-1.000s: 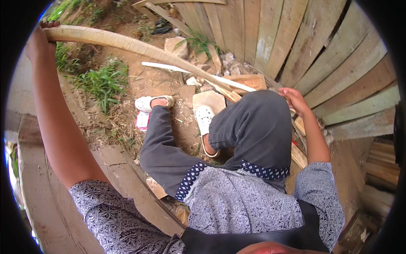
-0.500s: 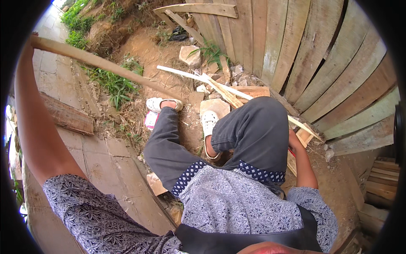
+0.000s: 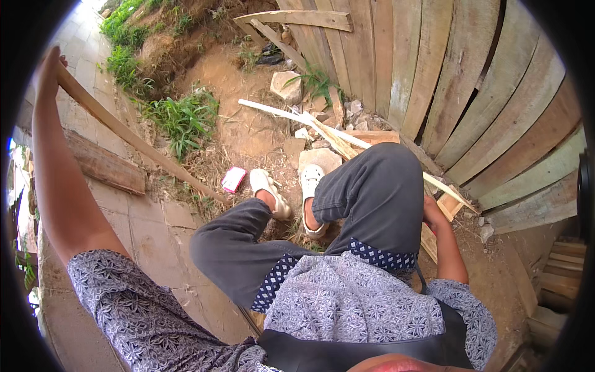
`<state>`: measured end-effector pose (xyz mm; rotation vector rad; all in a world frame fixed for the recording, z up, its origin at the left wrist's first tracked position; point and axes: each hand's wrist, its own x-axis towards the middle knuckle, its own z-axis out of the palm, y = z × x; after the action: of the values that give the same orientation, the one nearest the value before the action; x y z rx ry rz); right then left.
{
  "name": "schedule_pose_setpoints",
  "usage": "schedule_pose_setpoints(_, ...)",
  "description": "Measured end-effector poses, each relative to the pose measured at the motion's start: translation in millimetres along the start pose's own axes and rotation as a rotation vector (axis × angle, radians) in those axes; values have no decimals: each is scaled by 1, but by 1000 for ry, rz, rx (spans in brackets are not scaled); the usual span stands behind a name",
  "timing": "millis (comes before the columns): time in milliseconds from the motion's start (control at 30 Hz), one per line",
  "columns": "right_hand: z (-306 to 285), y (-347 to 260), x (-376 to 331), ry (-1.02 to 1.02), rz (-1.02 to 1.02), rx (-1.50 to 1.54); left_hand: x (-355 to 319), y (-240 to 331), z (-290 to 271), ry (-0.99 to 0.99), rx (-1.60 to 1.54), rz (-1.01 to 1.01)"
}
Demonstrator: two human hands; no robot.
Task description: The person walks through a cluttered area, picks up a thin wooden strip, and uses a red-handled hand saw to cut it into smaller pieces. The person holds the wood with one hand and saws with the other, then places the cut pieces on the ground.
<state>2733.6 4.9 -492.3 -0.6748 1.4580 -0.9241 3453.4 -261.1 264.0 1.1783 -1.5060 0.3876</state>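
Note:
My left arm is stretched up along the left side, with my left hand (image 3: 49, 69) closed around the upper end of a long, thin wooden strip (image 3: 133, 139). From there the strip slants down toward the ground by my left knee, its lower end near a pink and white packet (image 3: 233, 179). On the other side, my right hand (image 3: 432, 212) is down beside my raised right knee. The leg hides its fingers, so what it may hold does not show. Light-coloured wood pieces (image 3: 447, 206) lie just beyond that hand.
A plank fence (image 3: 427, 74) stands at the right. Pale split strips (image 3: 338, 137) lie across stones before my white shoes (image 3: 273, 192). A thick board (image 3: 102, 164) rests on the paving at the left, beside a grass clump (image 3: 183, 121). Stacked wood (image 3: 563, 266) sits far right.
The wooden strip's lower end has swung nearer, toward my left knee. My left foot has drawn back and right, uncovering the packet, and my left knee has dropped outward.

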Motion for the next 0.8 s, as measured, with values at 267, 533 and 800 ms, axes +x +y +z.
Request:
schedule_pose_setpoints(267,29,15,-16,90,-31,26,-108,-32,103,-276,-245,-283)
schedule_pose_setpoints(533,91,3,14,-73,-136,-345,-273,-29,214,-515,-332,-582)
schedule_pose_setpoints(800,308,-13,131,-866,-957,-1438,-426,-109,282,-736,-415,-886)
